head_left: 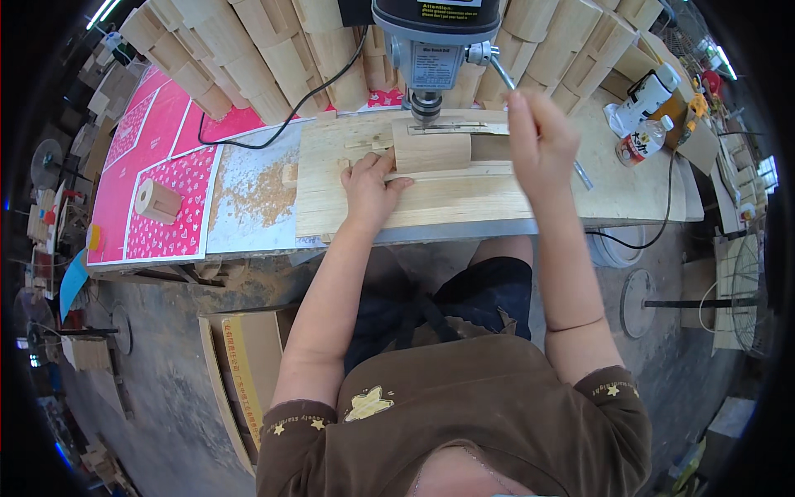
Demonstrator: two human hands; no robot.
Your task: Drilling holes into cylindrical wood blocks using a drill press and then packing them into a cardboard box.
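Observation:
My left hand [372, 190] is at the left end of a pale wooden block [432, 151], its fingers closed against that end and the thumb on the strip in front. The block lies between strips on a wooden jig board [447, 197], under the chuck [426, 108] of a bench drill press [432, 58]. My right hand [540, 137] is raised at the right of the drill, closed around a feed lever [502, 73]. It partly hides the lever's end. Whether a bit touches the wood I cannot make out.
Stacked wooden pieces [290, 50] line the back. A single block with a hole [157, 201] stands on the pink sheet [108, 224] at left, near sawdust [258, 195]. A black cable [286, 124] crosses behind. At right are a bottle [646, 141] and spray can [650, 95].

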